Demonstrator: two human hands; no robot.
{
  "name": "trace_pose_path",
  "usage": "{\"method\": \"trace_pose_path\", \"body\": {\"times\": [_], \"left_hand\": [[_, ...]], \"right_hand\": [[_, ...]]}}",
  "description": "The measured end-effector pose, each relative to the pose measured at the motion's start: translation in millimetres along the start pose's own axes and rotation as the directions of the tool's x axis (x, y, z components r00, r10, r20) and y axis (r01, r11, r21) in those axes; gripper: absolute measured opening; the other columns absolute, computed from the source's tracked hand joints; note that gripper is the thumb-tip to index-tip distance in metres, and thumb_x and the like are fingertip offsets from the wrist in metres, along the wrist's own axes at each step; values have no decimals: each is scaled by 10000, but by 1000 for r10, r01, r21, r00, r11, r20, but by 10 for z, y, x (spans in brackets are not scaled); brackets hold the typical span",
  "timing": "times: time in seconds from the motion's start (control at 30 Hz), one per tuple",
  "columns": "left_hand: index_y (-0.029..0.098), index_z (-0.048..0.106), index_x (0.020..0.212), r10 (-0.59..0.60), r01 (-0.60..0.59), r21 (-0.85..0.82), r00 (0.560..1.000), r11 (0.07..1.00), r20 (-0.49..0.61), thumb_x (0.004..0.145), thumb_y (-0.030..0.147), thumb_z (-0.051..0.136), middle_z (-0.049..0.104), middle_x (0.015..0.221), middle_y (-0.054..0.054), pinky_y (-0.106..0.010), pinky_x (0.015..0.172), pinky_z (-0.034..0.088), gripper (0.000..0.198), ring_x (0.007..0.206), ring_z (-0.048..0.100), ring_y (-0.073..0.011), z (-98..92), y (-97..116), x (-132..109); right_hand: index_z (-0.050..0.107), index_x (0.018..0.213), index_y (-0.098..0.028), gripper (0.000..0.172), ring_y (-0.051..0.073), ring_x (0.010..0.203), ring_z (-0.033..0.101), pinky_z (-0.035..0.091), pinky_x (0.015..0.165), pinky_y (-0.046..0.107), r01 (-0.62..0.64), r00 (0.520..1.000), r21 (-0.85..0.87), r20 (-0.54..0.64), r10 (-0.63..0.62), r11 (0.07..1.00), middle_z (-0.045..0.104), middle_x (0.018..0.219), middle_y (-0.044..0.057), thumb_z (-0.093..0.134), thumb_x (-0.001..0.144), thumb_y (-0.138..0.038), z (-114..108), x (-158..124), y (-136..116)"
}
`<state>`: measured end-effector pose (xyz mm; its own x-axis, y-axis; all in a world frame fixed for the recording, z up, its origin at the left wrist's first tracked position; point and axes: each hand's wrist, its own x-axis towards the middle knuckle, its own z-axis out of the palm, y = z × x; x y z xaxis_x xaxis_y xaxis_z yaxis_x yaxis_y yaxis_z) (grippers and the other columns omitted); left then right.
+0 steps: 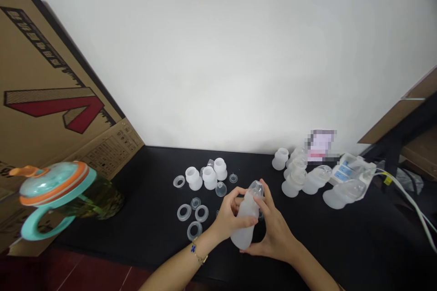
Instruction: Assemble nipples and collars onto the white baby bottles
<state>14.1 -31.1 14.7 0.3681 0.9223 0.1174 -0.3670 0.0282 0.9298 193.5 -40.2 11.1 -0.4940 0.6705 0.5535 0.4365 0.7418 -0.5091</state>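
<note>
"Where's the frosted silicone bottle [241, 232]?"

"Right there, upright between the person's 2 hands, with a clear top piece [256, 188]."

"How are the hands?"

"Both are grasping it. The left hand [230, 218] is wrapped around its middle, and the right hand [275, 234] cradles it from below, with fingertips up at the clear top piece."

"What's around the bottle?"

"Left of it, 4 clear rings [184, 212] and 3 white silicone cups [209, 178]. Right of it, more white cups [293, 183] beside a white plastic unit [351, 173]. Far left of it, a teal-and-orange handled cup [51, 195]."

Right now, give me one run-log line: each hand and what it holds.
left hand: gripping frosted bottle | right hand: gripping same bottle | nearby: clear rings, white cups
</note>
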Motion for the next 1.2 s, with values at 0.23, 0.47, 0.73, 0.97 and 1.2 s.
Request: {"method": "trace_pose_path", "body": {"times": [0.23,0.47,0.73,0.97,1.2], "left_hand": [[167,541,1032,24,-24,-36,1000,999,15,653,212,874,704,774,-5,-190,531,451,506,568,599,-105,25,46,-7],[177,536,1014,33,-32,-56,999,998,20,651,174,873,700,766,10,-184,545,459,495,585,611,-103,40,75,-14],[192,512,990,48,-46,-82,998,996,28,634,165,879,694,730,31,-179,541,446,511,589,619,-109,35,35,-9],[208,503,976,46,-46,-42,999,998,5,606,235,904,699,725,26,-225,553,466,546,610,655,-162,37,-2,-20],[219,449,967,45,-45,-73,999,996,-13,611,262,904,680,683,43,-215,523,451,579,528,611,-127,36,-51,-2]], "right_hand": [[40,1561,-301,1277,425,1405,382,548,932,506,27,999,47,-43,-25,999,-72,1648,174,891,613,-385,22,-17,11],[75,1552,-315,1246,418,1391,404,572,873,471,25,998,60,-54,-22,998,-47,1649,162,873,596,-281,10,-12,-1],[79,1542,-343,1195,180,759,661,574,572,369,38,998,16,-53,-37,999,-34,1632,204,816,606,-247,-16,5,-37],[127,1516,-357,1132,194,802,646,572,613,378,55,998,-26,-25,-56,998,-63,1633,171,811,615,-301,-25,-7,-7],[209,1504,-344,1074,208,819,651,573,622,383,25,1000,-56,10,-24,998,-42,1637,169,825,625,-366,-53,1,-18]]}}
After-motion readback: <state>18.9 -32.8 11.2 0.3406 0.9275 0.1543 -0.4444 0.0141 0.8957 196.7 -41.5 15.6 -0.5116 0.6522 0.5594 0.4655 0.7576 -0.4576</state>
